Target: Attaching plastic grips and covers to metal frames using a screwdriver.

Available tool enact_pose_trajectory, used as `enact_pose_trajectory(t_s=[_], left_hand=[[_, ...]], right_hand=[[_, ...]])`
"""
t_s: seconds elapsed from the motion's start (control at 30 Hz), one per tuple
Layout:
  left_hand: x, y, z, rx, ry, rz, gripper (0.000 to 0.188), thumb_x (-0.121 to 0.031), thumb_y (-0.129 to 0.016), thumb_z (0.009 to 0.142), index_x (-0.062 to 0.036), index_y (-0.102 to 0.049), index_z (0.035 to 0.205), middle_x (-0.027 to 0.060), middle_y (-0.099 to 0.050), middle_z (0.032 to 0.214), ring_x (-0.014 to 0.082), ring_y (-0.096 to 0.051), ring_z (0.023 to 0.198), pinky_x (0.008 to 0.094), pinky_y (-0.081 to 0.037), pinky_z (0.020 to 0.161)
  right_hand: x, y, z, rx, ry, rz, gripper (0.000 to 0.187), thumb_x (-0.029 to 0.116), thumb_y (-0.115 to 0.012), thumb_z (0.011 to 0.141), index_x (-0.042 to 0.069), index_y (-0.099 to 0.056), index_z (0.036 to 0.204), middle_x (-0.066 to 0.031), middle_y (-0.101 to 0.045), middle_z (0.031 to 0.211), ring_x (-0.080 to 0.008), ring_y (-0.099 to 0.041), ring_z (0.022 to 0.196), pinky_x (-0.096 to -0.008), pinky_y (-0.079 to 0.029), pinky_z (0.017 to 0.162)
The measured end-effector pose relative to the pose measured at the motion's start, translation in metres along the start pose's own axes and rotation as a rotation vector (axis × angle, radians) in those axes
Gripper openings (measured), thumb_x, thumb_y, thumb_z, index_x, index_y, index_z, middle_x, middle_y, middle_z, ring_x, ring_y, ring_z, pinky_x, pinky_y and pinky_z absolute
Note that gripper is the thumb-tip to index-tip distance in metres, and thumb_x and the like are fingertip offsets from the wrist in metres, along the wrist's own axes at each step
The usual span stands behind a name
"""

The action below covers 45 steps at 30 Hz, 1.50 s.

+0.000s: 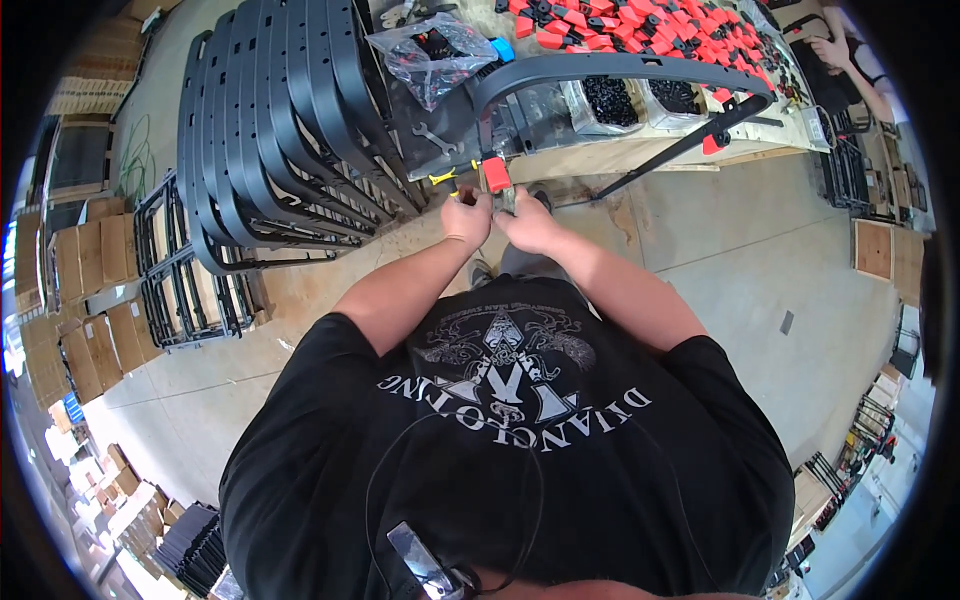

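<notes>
A black tubular frame (620, 68) with rounded corners stands before me, leaning at the workbench. On its left leg sits a red plastic piece (496, 175). Right below that piece, my left hand (467, 218) is closed, fingers curled in beside the leg; what they hold is too small to tell. My right hand (530, 222) is closed on the other side of the leg, close to the left one, its fingertips partly hidden. A yellow-and-black tool (442, 177) lies just beyond my left hand. Farther up, an open-end wrench (434, 137) rests on the dark bench surface.
A row of upright black frames (270, 130) stands close on my left. Red and black plastic parts (640, 28) are heaped on the bench, near two boxes of small black parts (608, 100). A clear plastic bag (432, 60) lies left of them. Another person's arm (850, 60) shows at far right.
</notes>
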State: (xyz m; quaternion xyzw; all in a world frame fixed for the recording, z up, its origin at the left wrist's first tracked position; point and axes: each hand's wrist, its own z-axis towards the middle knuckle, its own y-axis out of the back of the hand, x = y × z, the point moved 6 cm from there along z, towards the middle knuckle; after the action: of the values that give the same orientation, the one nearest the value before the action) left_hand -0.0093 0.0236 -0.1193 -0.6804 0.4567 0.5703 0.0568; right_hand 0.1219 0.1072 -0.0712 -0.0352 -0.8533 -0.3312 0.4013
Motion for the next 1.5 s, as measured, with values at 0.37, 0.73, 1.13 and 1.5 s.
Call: enact_pose_trajectory(t_s=[0.37, 0.73, 1.13, 1.5], left_hand=[[-0.031, 0.021, 0.005, 0.006, 0.203, -0.649, 0.025, -0.019, -0.083, 0.08, 0.0004, -0.068, 0.077, -0.0015, -0.064, 0.077, 0.0123, -0.054, 0.066, 0.0326, -0.045, 0.062], [0.037, 0.053, -0.019, 0.098, 0.094, 0.023, 0.033, -0.027, -0.073, 0.091, 0.0046, -0.071, 0.1, 0.0126, -0.071, 0.081, 0.0215, -0.066, 0.073, 0.0392, -0.052, 0.068], [-0.276, -0.209, -0.122, 0.435, -0.578, 0.16, 0.026, -0.021, -0.065, 0.096, 0.0027, -0.067, 0.107, 0.0137, -0.075, 0.089, 0.0205, -0.072, 0.075, 0.0336, -0.057, 0.071], [-0.299, -0.36, -0.096, 0.391, -0.239, -0.196, 0.035, -0.017, -0.053, 0.107, 0.0001, -0.049, 0.137, 0.0085, -0.07, 0.105, 0.0121, -0.066, 0.085, 0.0307, -0.054, 0.07]], right_hand=[[-0.087, 0.039, -0.018, -0.351, -0.289, 0.997, 0.014, 0.014, -0.058, 0.101, 0.001, -0.057, 0.105, -0.006, -0.06, 0.078, -0.0184, -0.061, 0.065, -0.034, -0.049, 0.059], [-0.193, 0.133, -0.125, -0.448, -0.471, 0.571, 0.033, 0.014, -0.066, 0.089, -0.001, -0.065, 0.118, -0.0051, -0.06, 0.074, -0.0149, -0.055, 0.057, -0.0311, -0.042, 0.05], [-0.155, 0.243, -0.065, -0.059, -0.159, 1.084, 0.043, 0.049, -0.061, 0.101, 0.011, -0.068, 0.117, 0.0007, -0.065, 0.083, -0.0089, -0.055, 0.063, -0.027, -0.041, 0.052], [-0.254, 0.394, -0.077, -0.208, 0.055, 0.578, 0.039, 0.029, -0.062, 0.097, 0.001, -0.067, 0.125, -0.0165, -0.074, 0.103, -0.0283, -0.071, 0.096, -0.0372, -0.054, 0.086]])
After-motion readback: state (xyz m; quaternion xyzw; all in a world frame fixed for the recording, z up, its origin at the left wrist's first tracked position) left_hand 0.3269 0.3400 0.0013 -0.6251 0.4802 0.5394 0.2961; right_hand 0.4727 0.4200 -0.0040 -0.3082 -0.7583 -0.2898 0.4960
